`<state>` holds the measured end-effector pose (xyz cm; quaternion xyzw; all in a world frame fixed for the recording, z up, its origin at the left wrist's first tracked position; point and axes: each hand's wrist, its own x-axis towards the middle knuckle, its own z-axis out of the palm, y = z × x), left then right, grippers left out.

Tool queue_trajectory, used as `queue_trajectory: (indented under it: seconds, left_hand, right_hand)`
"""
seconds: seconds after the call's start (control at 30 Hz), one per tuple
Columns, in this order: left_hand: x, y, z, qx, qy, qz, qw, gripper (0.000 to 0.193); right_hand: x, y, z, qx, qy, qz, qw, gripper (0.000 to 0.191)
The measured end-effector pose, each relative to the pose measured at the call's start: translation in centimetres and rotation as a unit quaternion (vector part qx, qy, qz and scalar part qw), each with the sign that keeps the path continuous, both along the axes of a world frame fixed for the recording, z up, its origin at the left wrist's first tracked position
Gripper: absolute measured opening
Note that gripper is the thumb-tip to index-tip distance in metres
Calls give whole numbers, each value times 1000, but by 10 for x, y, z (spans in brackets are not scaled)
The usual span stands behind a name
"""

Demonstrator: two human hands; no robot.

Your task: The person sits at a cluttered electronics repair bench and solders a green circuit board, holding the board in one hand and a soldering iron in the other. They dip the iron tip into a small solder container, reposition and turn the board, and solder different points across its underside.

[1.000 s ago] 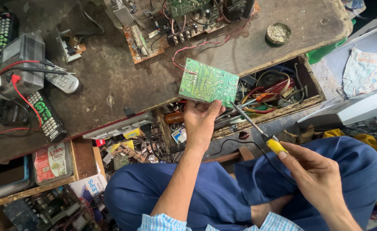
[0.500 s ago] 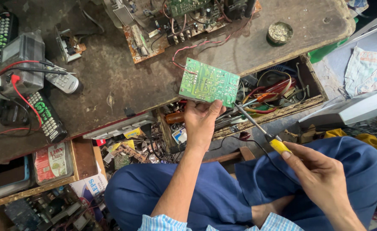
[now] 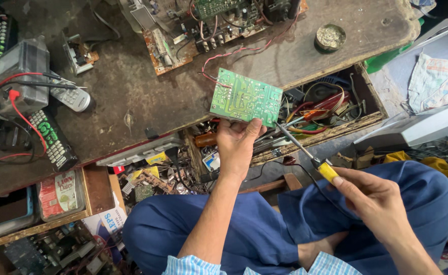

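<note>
My left hand [image 3: 236, 145] pinched the green circuit board [image 3: 246, 98] by its lower edge, solder side up, over the open drawer [image 3: 366, 97]. My right hand [image 3: 374, 198] was closed around the soldering iron [image 3: 305, 153], tip touching the board's corner. Soldering looked underway, not finished; red wires [image 3: 234, 53] stayed attached.

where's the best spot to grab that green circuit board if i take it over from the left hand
Take the green circuit board by a bare edge, best the upper left side, coming in from above the workbench. The left hand already pinches the lower edge, and the tool in the right hand points at its lower right corner. Its face is covered in solder points, so pinch the rim only.
</note>
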<state>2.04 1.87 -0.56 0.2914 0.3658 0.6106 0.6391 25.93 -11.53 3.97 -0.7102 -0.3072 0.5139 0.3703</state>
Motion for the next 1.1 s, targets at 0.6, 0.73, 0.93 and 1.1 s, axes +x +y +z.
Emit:
queue_trajectory:
  seconds: [0.6,0.73,0.93,1.1]
  left_hand:
    - [0,0,2,1,4,-2,1000,43]
    - [0,0,3,-2,-2,-2,1000,43]
    - [0,-1,5,5,11,-1,1000,41]
    - [2,0,7,6,19,11,1000,39]
  right_hand:
    - [4,-10,12,99,-218,40,970,34]
    - [4,-12,17,77,-233,45,968,35]
    - [8,-19,22,123,-209,19,970,35]
    - [14,-21,24,170,-160,-31,972,32]
